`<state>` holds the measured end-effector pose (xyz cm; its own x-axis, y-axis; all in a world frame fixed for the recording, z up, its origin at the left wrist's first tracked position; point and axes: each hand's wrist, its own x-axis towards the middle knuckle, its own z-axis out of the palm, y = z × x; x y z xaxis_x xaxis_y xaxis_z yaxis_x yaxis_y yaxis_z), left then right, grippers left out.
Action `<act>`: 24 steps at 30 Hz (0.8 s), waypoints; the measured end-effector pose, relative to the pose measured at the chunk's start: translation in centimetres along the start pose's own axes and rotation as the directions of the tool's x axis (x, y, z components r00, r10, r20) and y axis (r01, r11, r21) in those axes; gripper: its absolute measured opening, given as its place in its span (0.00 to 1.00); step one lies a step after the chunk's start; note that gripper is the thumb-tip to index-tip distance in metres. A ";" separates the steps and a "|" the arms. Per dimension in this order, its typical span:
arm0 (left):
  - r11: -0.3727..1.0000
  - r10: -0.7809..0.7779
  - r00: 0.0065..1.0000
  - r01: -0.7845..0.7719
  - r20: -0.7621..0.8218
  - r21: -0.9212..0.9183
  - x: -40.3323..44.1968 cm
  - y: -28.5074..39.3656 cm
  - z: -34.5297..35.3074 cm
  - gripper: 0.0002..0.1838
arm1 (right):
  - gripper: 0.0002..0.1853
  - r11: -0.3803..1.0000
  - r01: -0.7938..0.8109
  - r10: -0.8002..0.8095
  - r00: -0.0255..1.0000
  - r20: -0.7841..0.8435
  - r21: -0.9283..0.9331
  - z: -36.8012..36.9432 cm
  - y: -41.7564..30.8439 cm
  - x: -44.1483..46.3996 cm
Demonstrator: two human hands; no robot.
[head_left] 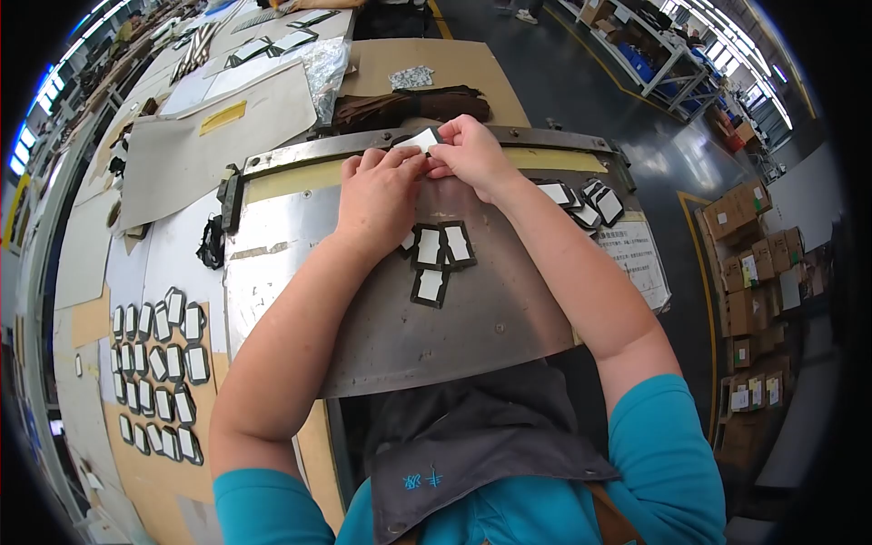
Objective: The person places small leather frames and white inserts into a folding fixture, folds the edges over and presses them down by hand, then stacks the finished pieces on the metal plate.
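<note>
Both my hands meet at the far metal bar of the steel work plate [381, 354]. Between them is a small dark-edged piece with a white face [421, 141]. My left hand [380, 186] rests its fingers on the near left side of that piece. My right hand [472, 156] pinches its right edge between thumb and fingers. Nearer to me on the plate lie several similar white-faced pieces [430, 246], one partly hidden behind my left wrist. Another small pile of white-faced pieces [589, 202] sits at the plate's right edge, beyond my right forearm.
Rows of white-faced pieces [159, 368] lie on the table at left. Brown folded material [409, 108] is beyond the bar. A grey sheet [213, 150] with yellow tape covers the far left. A printed paper [633, 259] is at right; cardboard boxes [754, 272] are stacked farther right.
</note>
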<state>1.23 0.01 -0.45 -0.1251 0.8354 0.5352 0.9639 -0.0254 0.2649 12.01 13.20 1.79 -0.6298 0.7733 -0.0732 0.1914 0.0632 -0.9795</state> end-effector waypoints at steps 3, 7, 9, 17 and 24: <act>0.996 -0.019 0.996 0.011 0.086 0.087 -0.1 0.3 -0.3 0.16 | 0.16 0.971 0.025 -0.020 1.000 0.024 -0.238 -0.6 -0.4 -0.5; 0.997 -0.035 0.992 0.026 0.123 0.076 0.1 0.1 -0.3 0.16 | 0.16 0.640 0.224 -0.208 0.971 0.116 -0.735 -2.0 -0.8 -2.0; 0.999 -0.035 0.988 0.032 0.149 0.022 0.0 -0.1 -0.3 0.16 | 0.17 0.353 0.484 -0.582 0.783 0.217 -0.800 -2.2 0.0 -2.9; 0.998 -0.047 0.993 0.051 0.106 -0.035 -0.1 -0.2 -0.6 0.15 | 0.22 0.269 0.622 -0.549 0.726 0.413 -0.735 -1.4 2.8 -4.4; 0.998 -0.057 0.989 0.053 0.140 0.034 -0.5 0.5 -0.7 0.15 | 0.21 0.324 0.608 -0.477 0.767 0.430 -0.725 -1.8 2.2 -4.5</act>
<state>1.59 -0.76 -0.05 -0.1461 0.9040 0.4018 0.9634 0.0377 0.2654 16.63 11.06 0.30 -0.8976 0.2917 0.3305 0.2251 0.9479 -0.2252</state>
